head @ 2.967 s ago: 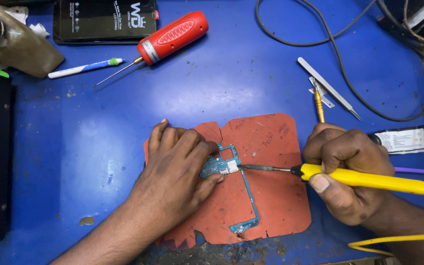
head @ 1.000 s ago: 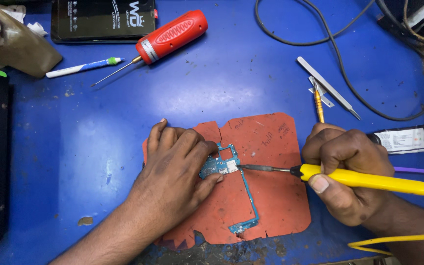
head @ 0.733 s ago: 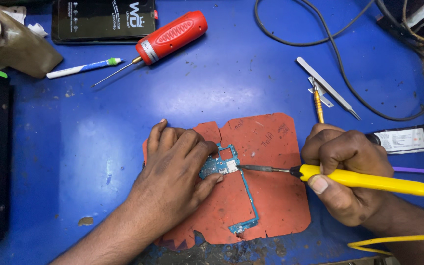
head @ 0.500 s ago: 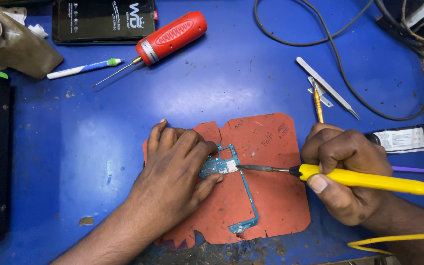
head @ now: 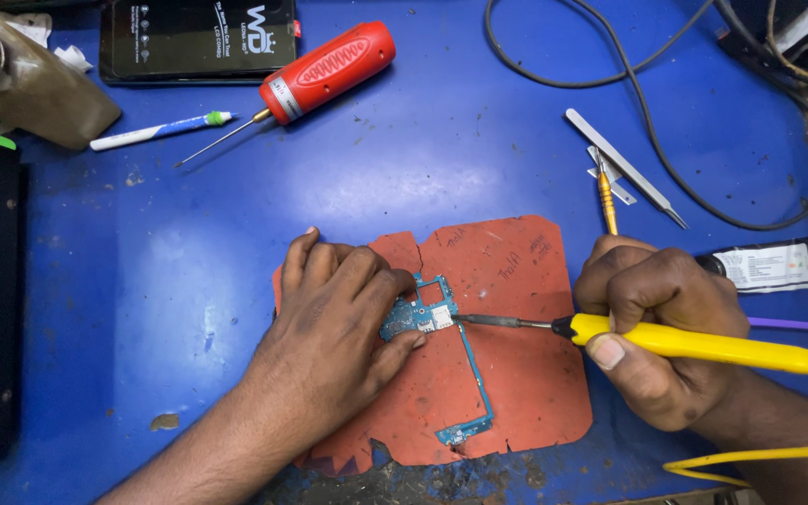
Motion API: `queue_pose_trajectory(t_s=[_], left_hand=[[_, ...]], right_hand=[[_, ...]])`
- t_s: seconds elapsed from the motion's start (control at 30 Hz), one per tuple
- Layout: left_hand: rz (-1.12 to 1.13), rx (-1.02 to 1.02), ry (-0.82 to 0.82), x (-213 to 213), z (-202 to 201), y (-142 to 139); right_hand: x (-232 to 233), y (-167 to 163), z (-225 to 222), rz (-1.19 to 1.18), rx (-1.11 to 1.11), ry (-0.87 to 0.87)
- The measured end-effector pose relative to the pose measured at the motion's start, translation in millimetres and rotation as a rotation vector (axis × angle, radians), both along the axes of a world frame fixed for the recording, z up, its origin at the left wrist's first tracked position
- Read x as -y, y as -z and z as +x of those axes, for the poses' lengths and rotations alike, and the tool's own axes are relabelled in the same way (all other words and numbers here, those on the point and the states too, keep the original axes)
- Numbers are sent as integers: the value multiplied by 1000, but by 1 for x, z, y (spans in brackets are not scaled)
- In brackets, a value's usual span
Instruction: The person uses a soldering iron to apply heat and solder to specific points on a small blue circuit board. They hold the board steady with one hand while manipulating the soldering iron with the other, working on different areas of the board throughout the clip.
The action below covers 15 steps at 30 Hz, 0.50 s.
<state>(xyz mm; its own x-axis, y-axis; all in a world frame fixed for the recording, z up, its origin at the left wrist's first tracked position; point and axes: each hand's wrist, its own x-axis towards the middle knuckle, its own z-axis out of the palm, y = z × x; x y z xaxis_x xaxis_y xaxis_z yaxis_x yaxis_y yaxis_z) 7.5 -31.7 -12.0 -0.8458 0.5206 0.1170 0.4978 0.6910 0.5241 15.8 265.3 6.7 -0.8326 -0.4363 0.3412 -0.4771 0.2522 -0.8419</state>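
Evidently mid-soldering, the left hand (head: 334,327) presses the circuit board (head: 432,318) flat onto the red mat (head: 516,374) while the right hand (head: 661,341), grip closed round the yellow soldering iron (head: 703,344), needs steady tip contact.

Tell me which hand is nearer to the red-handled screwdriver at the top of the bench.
Left. The left hand lies on the red mat directly below the red-handled screwdriver; the right hand, gripping the yellow soldering iron, sits farther off to the right.
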Motion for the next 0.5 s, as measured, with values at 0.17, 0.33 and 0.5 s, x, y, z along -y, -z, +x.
queue_pose_trajectory(t_s=[0.17, 0.33, 0.5], left_hand=[[-9, 5, 0, 0, 0, 0], [-12, 16, 2, 0, 0, 1], [-13, 8, 2, 1, 0, 1]], right_hand=[[0, 0, 1, 11, 1, 2], [0, 0, 1, 19, 4, -1], [0, -1, 1, 15, -2, -8]])
